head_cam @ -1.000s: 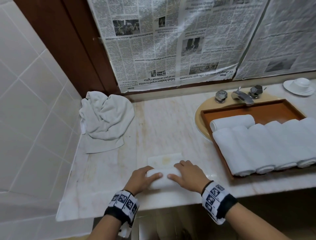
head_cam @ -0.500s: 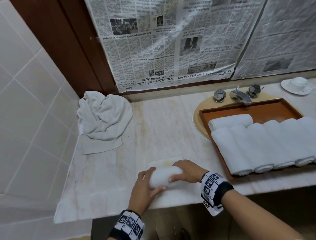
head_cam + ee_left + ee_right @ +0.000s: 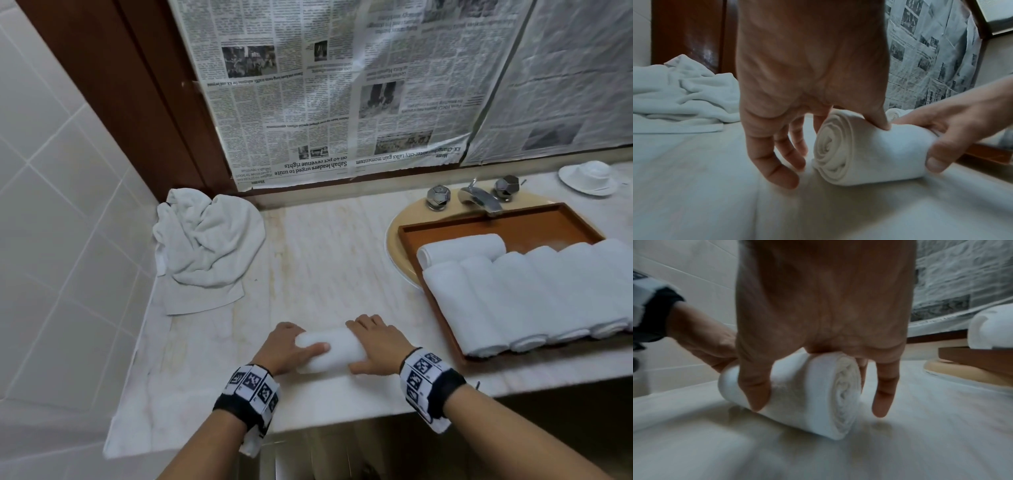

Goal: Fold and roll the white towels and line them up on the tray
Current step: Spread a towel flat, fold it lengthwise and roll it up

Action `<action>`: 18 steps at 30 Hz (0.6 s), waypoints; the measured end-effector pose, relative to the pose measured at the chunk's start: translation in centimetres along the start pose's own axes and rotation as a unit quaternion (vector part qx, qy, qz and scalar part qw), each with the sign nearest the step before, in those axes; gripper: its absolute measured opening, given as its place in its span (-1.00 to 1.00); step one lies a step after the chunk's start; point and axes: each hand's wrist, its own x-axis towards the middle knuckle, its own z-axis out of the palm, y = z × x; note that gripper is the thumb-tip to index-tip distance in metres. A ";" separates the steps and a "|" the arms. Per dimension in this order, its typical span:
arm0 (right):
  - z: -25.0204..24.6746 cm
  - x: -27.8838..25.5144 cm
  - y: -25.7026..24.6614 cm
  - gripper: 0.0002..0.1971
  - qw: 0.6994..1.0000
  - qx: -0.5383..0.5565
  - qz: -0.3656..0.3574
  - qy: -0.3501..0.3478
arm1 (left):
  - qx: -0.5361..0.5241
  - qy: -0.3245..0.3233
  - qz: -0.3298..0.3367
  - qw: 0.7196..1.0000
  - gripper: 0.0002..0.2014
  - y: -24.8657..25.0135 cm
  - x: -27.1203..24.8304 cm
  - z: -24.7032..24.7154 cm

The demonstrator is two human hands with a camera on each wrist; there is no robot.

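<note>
A rolled white towel (image 3: 337,349) lies crosswise near the counter's front edge. My left hand (image 3: 294,342) holds its left end, thumb on top and fingers down the far side; the spiral end (image 3: 830,149) shows in the left wrist view. My right hand (image 3: 368,346) grips the right end (image 3: 846,394), thumb on the near side and fingers over the far side. To the right, a brown tray (image 3: 479,221) sits over the sink and carries several rolled white towels (image 3: 520,294) side by side, with one more roll (image 3: 462,246) lying across behind them.
A heap of crumpled white towels (image 3: 205,250) lies at the back left of the marble counter (image 3: 325,267), against the tiled wall. The tap and two knobs (image 3: 479,198) stand behind the tray. A white cup on a saucer (image 3: 589,176) sits far right. Newspaper covers the mirror.
The flat tail of the towel has been rolled up, so the roll is now complete. My left hand went round the roll's left end and now grips it again.
</note>
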 end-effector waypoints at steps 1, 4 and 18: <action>-0.6 0.4 0.1 -0.15 0.999 0.028 0.007 -0.015 | 0.005 -0.002 -0.002 1.000 -0.37 0.3 0.2 -0.2; -1.8 1.0 0.0 -0.22 0.997 0.063 0.023 -0.047 | 0.014 -0.058 -0.042 0.997 -0.26 1.5 0.5 -1.2; -2.3 -2.9 0.2 -0.36 0.988 0.069 0.043 -0.134 | -0.097 -0.233 -0.039 0.967 -0.19 1.9 -0.4 0.2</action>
